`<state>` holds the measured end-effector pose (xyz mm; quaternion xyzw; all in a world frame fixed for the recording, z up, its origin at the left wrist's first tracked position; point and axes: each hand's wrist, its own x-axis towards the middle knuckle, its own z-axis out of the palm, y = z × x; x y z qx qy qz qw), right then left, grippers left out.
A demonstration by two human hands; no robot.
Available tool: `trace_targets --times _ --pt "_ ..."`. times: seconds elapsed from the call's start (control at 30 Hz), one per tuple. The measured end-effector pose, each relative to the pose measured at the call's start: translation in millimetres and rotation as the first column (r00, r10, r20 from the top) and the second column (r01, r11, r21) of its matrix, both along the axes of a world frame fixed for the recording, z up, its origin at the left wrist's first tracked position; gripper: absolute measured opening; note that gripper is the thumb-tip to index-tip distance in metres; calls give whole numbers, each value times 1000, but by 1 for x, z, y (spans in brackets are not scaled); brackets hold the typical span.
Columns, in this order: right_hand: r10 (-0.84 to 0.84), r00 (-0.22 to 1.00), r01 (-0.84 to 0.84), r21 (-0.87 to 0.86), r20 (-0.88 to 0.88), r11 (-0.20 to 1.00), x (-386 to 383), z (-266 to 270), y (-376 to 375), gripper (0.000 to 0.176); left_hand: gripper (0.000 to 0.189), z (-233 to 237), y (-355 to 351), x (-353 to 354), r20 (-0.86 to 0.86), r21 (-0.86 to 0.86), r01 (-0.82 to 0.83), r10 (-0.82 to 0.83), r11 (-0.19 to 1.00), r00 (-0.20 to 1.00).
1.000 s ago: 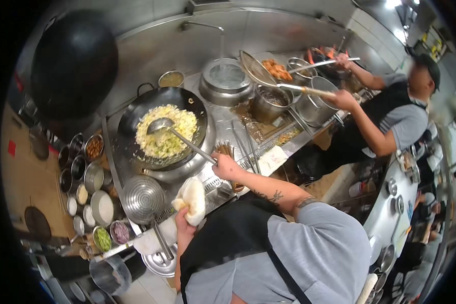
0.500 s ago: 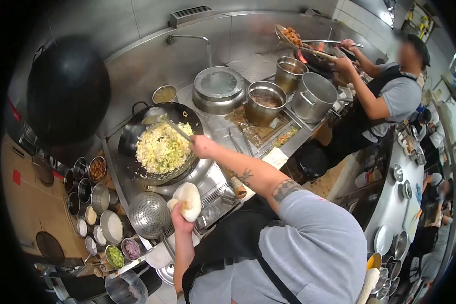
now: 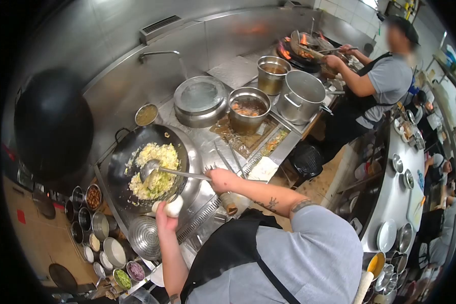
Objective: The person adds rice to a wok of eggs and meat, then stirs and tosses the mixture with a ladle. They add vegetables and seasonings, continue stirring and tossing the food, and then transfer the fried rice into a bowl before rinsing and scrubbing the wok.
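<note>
My right hand (image 3: pixel 223 180) is closed round the end of a long-handled metal ladle (image 3: pixel 185 174). The ladle's bowl lies in fried rice (image 3: pixel 163 152) with yellow egg and green bits, inside a large black wok (image 3: pixel 117 164) on the burner. My left hand (image 3: pixel 165 220) grips a folded white cloth (image 3: pixel 175 206) against the wok's near rim; whether a handle lies under the cloth is hidden. Left of my forearm is a round perforated strainer (image 3: pixel 145 237). A small metal pot (image 3: pixel 147 115) stands just behind the wok.
Right of the wok stand a lidded-looking round pot (image 3: pixel 200 104) under a faucet (image 3: pixel 159 52), and a pot of liquid (image 3: pixel 248 112). Ingredient containers (image 3: pixel 114 252) line the left. A co-worker (image 3: pixel 385 81) handles a wok (image 3: pixel 295 55) over flames.
The ladle has come down from the wok's far side into the rice, and my right hand has moved nearer me. My left hand and cloth have shifted to the wok's near rim. The view has shifted.
</note>
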<state>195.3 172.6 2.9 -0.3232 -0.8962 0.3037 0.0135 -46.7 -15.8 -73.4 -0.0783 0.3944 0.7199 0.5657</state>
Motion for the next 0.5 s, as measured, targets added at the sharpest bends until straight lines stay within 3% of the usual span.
trace_targets --times 0.03,0.1,0.17,0.23,0.37,0.4,0.5 --pt "-45 993 40 -52 -108 998 8 0 -3 40 32 6 0 4 4 -13 -1 1 1000 1000" --pt "-94 991 81 -124 -100 989 15 -4 -13 43 33 26 -3 13 7 -47 -10 10 999 1000" --pt "-169 978 144 -187 -125 972 22 0 -27 45 33 14 -3 2 -13 -93 19 -20 995 1000" --pt "-195 972 163 -227 -129 960 31 8 -34 46 33 6 0 -4 0 -101 42 -42 994 999" --pt "-180 962 125 -254 -206 959 48 10 -29 46 37 23 6 15 -1 -163 -65 66 984 998" --pt "-192 938 130 -219 -288 967 47 -2 -29 45 39 19 1 10 11 -86 -31 32 996 999" --pt "-172 962 105 -296 -210 949 62 18 -25 45 42 49 0 27 4 -50 -9 9 999 1000"
